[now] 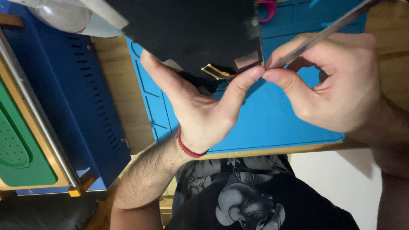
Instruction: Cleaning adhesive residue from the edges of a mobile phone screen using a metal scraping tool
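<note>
Both hands raised over the blue mat, working one edge of a black panel at top centre of frame.

Left hand [200, 113]: palm up, wrist at lower centre with a red band [189, 150], thumb and fingers spread and closed on the lower edge of the black panel [191, 32]; thumb tip beside a gold-framed flex tab [217, 71]. Right hand [336, 81]: centre right, fingers curled, pinching a slim metal tool [324, 34] whose shaft runs to the upper right corner, tip at the panel's right edge, touching the left thumb. Blue mat [272, 123] lies on the wooden desk [121, 93]; blue machine [64, 98] along the left.
</note>
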